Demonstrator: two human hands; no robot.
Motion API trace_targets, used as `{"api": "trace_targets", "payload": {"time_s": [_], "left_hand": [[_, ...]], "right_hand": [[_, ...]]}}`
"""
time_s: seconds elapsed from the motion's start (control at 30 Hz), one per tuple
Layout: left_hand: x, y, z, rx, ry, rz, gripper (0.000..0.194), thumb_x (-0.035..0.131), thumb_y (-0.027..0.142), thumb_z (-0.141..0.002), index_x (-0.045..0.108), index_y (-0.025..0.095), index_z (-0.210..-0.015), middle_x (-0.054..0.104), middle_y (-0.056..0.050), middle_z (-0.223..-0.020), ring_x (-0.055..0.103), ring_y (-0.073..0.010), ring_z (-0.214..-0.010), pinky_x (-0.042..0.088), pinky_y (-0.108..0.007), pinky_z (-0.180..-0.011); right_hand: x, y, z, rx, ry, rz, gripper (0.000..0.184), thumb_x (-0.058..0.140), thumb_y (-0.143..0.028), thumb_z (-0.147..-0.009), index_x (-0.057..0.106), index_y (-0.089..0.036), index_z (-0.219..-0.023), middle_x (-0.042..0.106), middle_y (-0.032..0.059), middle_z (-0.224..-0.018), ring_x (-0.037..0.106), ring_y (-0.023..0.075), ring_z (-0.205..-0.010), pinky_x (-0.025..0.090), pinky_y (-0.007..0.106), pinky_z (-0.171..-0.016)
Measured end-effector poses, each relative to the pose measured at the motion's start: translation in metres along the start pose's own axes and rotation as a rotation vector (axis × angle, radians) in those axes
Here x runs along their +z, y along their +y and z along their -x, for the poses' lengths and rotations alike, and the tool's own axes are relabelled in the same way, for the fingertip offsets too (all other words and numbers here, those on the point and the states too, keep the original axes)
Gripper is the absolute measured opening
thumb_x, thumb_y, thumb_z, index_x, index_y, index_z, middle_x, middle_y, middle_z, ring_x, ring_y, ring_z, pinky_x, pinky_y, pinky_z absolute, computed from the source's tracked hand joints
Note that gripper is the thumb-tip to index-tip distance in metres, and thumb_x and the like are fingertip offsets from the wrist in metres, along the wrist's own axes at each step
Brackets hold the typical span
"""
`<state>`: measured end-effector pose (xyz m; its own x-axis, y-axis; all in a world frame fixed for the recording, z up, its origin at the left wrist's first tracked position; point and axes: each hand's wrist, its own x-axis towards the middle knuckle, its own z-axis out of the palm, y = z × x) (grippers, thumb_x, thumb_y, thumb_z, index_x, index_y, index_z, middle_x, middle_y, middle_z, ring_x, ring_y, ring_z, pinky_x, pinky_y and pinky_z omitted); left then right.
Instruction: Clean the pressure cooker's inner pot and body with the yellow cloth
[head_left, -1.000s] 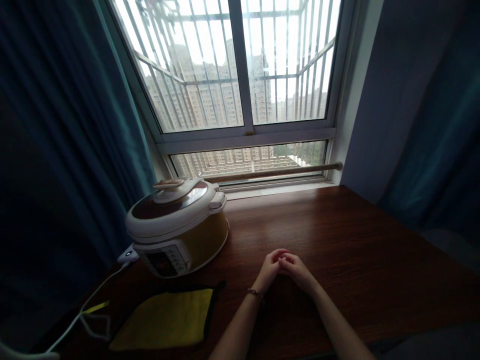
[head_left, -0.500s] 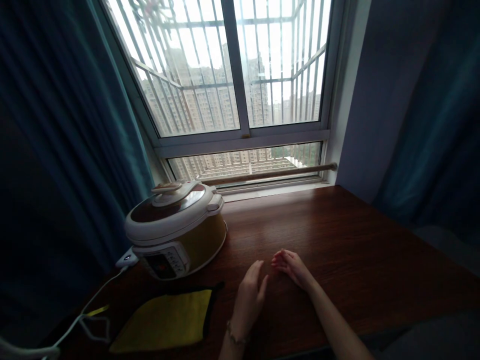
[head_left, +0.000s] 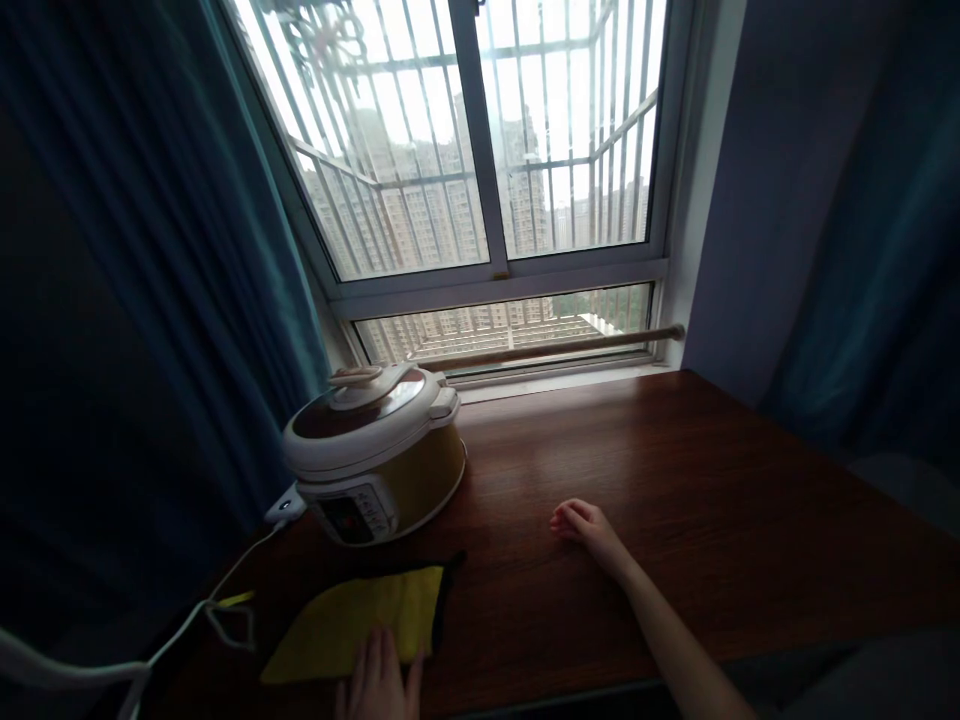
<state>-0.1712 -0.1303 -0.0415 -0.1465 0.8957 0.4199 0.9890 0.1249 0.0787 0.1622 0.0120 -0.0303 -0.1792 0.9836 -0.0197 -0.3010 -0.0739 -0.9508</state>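
A yellow cloth with a dark edge (head_left: 330,630) lies flat at the front left of the brown wooden table (head_left: 570,450). My left hand (head_left: 380,680) is on the cloth's near edge, its fingers stretched out and slightly apart; the wrist is cut off by the bottom of the view. Over the middle of the table is my right hand (head_left: 587,530), with the fingers curled in towards the thumb. Whether anything sits inside those curled fingers is hidden. Behind the cloth stands a white and gold electric cooker (head_left: 375,450) with its lid on.
A white power strip (head_left: 286,505) and its cable (head_left: 176,640) run along the table's left side. Blue curtains (head_left: 217,250) hang at the left and right. Beyond the table is a barred window (head_left: 495,200) with a horizontal rail (head_left: 555,350) low across it.
My left hand has moved from the table's middle, left and down onto the yellow cloth. My right hand stays near its place, its fingers more curled. The view has shifted slightly left.
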Motion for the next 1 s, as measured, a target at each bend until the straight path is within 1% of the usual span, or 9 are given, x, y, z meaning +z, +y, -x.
{"api": "trace_targets", "payload": {"time_s": [0.17,0.3,0.37,0.47,0.57,0.63,0.7,0.8,1.0], "left_hand": [[-0.006,0.061,0.001,0.065,-0.073,-0.092,0.049,0.037,0.039,-0.083,0.064,0.006,-0.107,0.059,-0.021,-0.117,0.054,-0.0335,-0.105,0.043,-0.046,-0.084],[0.002,0.118,0.014,0.161,-0.115,0.012,0.042,0.042,0.031,-0.084,0.060,0.012,-0.117,0.056,-0.017,-0.124,0.053,-0.0320,-0.107,0.041,-0.046,-0.085],[0.009,0.145,0.024,0.193,-0.140,0.123,0.041,0.048,0.024,-0.080,0.058,0.019,-0.119,0.054,-0.014,-0.127,0.051,-0.0334,-0.110,0.039,-0.050,-0.087],[0.020,0.169,0.033,0.314,-0.301,0.336,0.040,0.050,0.014,-0.075,0.064,0.024,-0.111,0.064,-0.013,-0.112,0.056,-0.0343,-0.102,0.041,-0.050,-0.086],[0.021,0.168,0.030,0.487,-0.421,0.485,0.042,0.048,0.013,-0.075,0.065,0.023,-0.112,0.066,-0.014,-0.107,0.059,-0.0333,-0.098,0.045,-0.047,-0.086],[0.016,0.156,0.023,0.550,-0.379,0.543,0.045,0.044,0.015,-0.078,0.057,0.022,-0.121,0.061,-0.014,-0.116,0.056,-0.0300,-0.107,0.045,-0.043,-0.090],[0.011,0.140,0.014,0.523,-0.270,0.534,0.049,0.038,0.015,-0.083,0.046,0.021,-0.131,0.051,-0.011,-0.131,0.047,-0.0253,-0.119,0.042,-0.040,-0.096],[0.010,0.118,0.003,0.440,-0.136,0.389,0.049,0.036,0.018,-0.086,0.039,0.021,-0.135,0.032,-0.009,-0.144,0.031,-0.0235,-0.131,0.036,-0.041,-0.102],[0.031,0.105,-0.007,0.495,-0.085,0.069,0.050,0.047,0.027,-0.082,0.045,0.020,-0.131,0.041,-0.011,-0.139,0.038,-0.0284,-0.127,0.039,-0.042,-0.098]], "right_hand": [[0.008,-0.003,0.003,-0.061,0.087,0.114,0.048,0.064,-0.063,-0.062,0.059,-0.016,-0.075,0.065,0.0067,-0.075,0.064,0.0213,-0.071,0.051,0.037,-0.069],[0.044,-0.003,0.025,-0.150,0.222,0.243,0.035,0.060,-0.054,-0.070,0.060,-0.019,-0.068,0.064,0.0073,-0.074,0.060,0.0233,-0.077,0.047,0.037,-0.074],[0.070,-0.004,0.043,-0.198,0.200,0.335,0.026,0.056,-0.045,-0.076,0.063,-0.020,-0.072,0.064,0.0077,-0.076,0.059,0.0234,-0.078,0.046,0.036,-0.076],[0.099,-0.006,0.067,-0.305,0.041,0.567,0.019,0.049,-0.031,-0.082,0.064,-0.020,-0.087,0.064,0.0086,-0.096,0.058,0.0235,-0.095,0.043,0.035,-0.088],[0.101,-0.008,0.078,-0.318,-0.051,0.743,0.022,0.047,-0.024,-0.081,0.064,-0.018,-0.094,0.060,0.0093,-0.114,0.049,0.0242,-0.115,0.034,0.036,-0.101],[0.090,-0.008,0.079,-0.302,-0.043,0.830,0.026,0.044,-0.022,-0.082,0.064,-0.017,-0.098,0.058,0.0101,-0.118,0.045,0.0245,-0.120,0.032,0.037,-0.103],[0.077,-0.005,0.080,-0.300,0.004,0.910,0.031,0.041,-0.022,-0.084,0.064,-0.015,-0.103,0.058,0.0105,-0.120,0.044,0.0239,-0.121,0.032,0.036,-0.104],[0.062,0.005,0.085,-0.303,0.088,1.066,0.037,0.040,-0.024,-0.085,0.060,-0.015,-0.115,0.054,0.0077,-0.127,0.038,0.0252,-0.126,0.030,0.038,-0.105],[0.048,0.028,0.101,-0.354,0.089,1.473,0.048,0.042,-0.033,-0.086,0.043,-0.026,-0.134,0.036,-0.0032,-0.142,0.030,0.0293,-0.131,0.028,0.047,-0.105]]}}
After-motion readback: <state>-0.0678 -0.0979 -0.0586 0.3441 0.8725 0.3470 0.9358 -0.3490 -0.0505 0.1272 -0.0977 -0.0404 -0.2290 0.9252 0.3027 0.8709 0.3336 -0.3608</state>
